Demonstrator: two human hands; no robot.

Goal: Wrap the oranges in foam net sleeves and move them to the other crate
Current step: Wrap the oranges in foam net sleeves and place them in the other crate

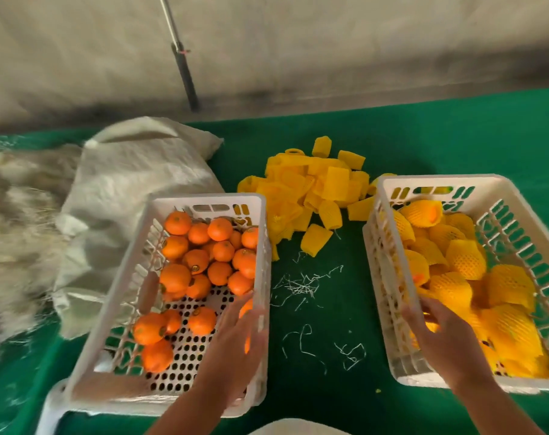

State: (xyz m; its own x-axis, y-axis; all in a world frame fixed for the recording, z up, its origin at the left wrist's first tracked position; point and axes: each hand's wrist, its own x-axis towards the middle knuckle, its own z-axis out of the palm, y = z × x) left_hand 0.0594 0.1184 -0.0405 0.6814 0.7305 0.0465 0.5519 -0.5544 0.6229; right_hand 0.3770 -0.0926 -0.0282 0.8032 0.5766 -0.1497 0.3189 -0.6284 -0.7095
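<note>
Now, at the left of the frame lies a white sack. Beside it stands a white crate with bare oranges. The left hand reaches into it, fingers straight, over one orange. At centre, yellow foam sleeves lie on the green table. At right, the right hand reaches into the other crate among wrapped oranges; whether it grasps anything, I cannot tell.

Green table bears two crates, sleeves, sack.
</note>
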